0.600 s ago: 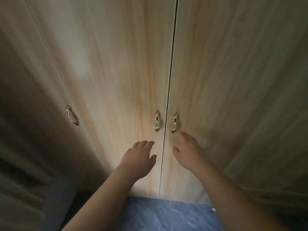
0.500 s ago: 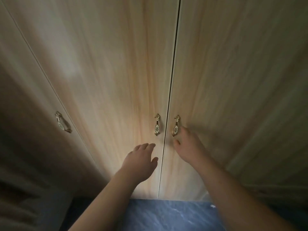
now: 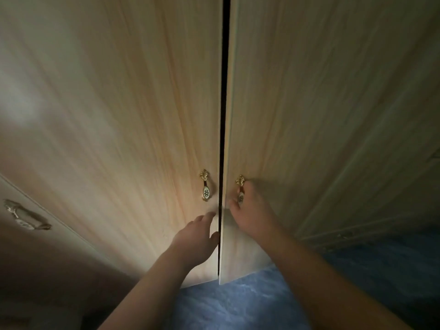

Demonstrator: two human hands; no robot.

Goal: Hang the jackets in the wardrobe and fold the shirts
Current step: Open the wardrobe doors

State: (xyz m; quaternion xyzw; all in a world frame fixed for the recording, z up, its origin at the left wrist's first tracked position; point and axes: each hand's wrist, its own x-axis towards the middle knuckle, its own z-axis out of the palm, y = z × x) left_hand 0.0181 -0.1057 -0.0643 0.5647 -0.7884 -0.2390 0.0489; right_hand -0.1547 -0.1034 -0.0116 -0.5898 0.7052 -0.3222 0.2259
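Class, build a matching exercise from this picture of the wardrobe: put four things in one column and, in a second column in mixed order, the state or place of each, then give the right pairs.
Column one:
1. right hand
2. left hand
3. right door
4. far-left handle

Column two:
A. pulled slightly ajar, with a dark gap beside it
B. untouched, on the dim door at the picture's left edge
C. closed around a gold door handle
D. open, fingers at the left door's edge, below its handle

Pairs: 1-C, 2-D, 3-A, 4-B
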